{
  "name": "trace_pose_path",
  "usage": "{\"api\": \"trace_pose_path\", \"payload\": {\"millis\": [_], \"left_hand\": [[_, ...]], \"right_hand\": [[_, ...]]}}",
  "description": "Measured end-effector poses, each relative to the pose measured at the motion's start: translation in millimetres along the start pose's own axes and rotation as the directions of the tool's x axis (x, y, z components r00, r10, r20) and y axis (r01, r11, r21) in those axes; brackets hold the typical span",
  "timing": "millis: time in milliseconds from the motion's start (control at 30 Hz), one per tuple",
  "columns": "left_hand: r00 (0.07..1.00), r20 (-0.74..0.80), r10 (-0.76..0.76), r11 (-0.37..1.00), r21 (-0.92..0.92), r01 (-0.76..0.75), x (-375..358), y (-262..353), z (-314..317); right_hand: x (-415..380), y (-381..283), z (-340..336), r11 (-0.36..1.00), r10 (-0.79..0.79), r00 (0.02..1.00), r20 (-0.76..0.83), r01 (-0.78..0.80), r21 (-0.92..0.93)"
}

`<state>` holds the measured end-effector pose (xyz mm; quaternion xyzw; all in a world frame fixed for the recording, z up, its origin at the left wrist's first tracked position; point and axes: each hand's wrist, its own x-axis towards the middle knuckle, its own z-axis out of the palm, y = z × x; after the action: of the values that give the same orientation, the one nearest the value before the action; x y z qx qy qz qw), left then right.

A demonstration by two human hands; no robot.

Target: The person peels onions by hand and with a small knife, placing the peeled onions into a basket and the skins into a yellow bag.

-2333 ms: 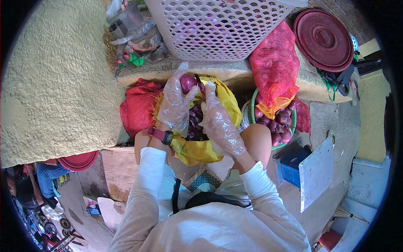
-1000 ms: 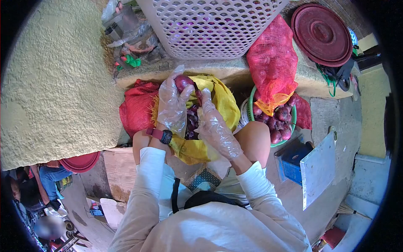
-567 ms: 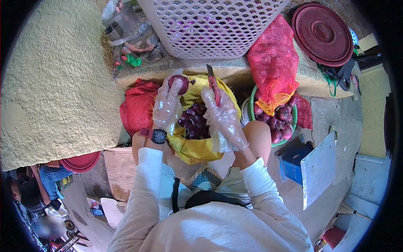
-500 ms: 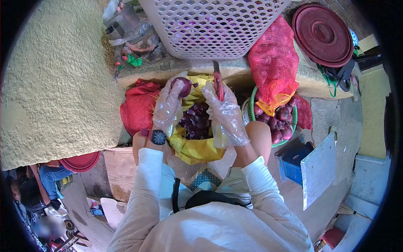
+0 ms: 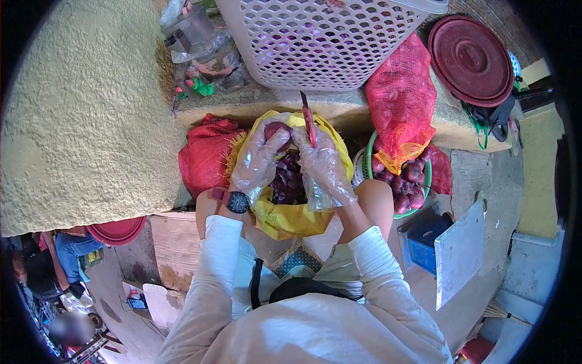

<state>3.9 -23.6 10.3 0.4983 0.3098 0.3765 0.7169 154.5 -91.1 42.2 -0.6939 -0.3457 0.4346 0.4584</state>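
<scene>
My left hand (image 5: 254,159), in a clear plastic glove, is closed around a red onion (image 5: 278,130). My right hand (image 5: 321,159), gloved the same way, grips a knife (image 5: 309,124) by its red handle, the dark blade pointing up and away from me. Both hands are over the mouth of a yellow sack (image 5: 291,223) between my knees, and the knife is just right of the onion. Dark purple onion skins (image 5: 287,184) lie inside the sack.
A green-rimmed basket of red onions (image 5: 414,198) stands to the right, under a red mesh sack (image 5: 400,91). Ahead on the ledge is a white perforated crate (image 5: 321,67), with a maroon lid (image 5: 471,60) further right. A red sack (image 5: 209,159) lies left. Another person (image 5: 71,258) is at far left.
My left hand has brought the onion right and slightly down, closer to the knife. The knife hand has shifted slightly left, and the whole view has moved a little.
</scene>
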Motion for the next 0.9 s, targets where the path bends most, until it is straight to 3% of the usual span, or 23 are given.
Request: {"api": "trace_pose_path", "payload": {"millis": [100, 200, 267, 367, 533, 600, 733, 833, 900], "left_hand": [[1.0, 0.015, -0.014, 0.998, 0.069, 0.013, 2, -4, -5], [0.999, 0.029, -0.016, 1.0, 0.01, 0.016, 4, -8, -2], [1.0, 0.02, -0.021, 0.999, -0.032, 0.022, 4, -10, 1], [0.999, 0.008, -0.036, 0.999, -0.04, 0.037, 0, -5, 1], [0.999, 0.005, -0.048, 0.999, 0.021, 0.048, 1, -15, -9], [0.994, 0.008, -0.108, 0.991, -0.08, 0.109, 3, -16, -8], [0.997, -0.01, -0.076, 0.985, -0.157, 0.073, -1, -12, -1], [0.996, 0.013, -0.086, 0.992, -0.094, 0.087, 5, -29, -18], [0.972, 0.129, 0.199, 0.929, 0.291, -0.229, 13, -58, -36]], "right_hand": [[6, 18, 1, 0.985, -0.123, 0.991, -0.05, 0.116, -0.127], [4, 18, 1, 0.993, -0.104, 0.994, -0.028, 0.103, -0.063], [2, 12, -1, 0.997, 0.027, 1.0, -0.007, -0.028, -0.067], [-4, 7, 0, 0.995, 0.074, 0.997, -0.037, -0.076, -0.061], [-4, 7, -3, 0.993, 0.046, 0.999, 0.002, -0.046, -0.109], [-5, 1, -5, 0.989, 0.017, 1.0, 0.002, -0.017, -0.147], [-6, 6, -5, 0.989, 0.03, 1.0, 0.003, -0.029, -0.148], [-4, 15, -4, 0.993, 0.006, 1.0, 0.011, -0.005, -0.115], [-3, 20, -4, 0.994, 0.019, 1.0, 0.014, -0.018, -0.105]]}}
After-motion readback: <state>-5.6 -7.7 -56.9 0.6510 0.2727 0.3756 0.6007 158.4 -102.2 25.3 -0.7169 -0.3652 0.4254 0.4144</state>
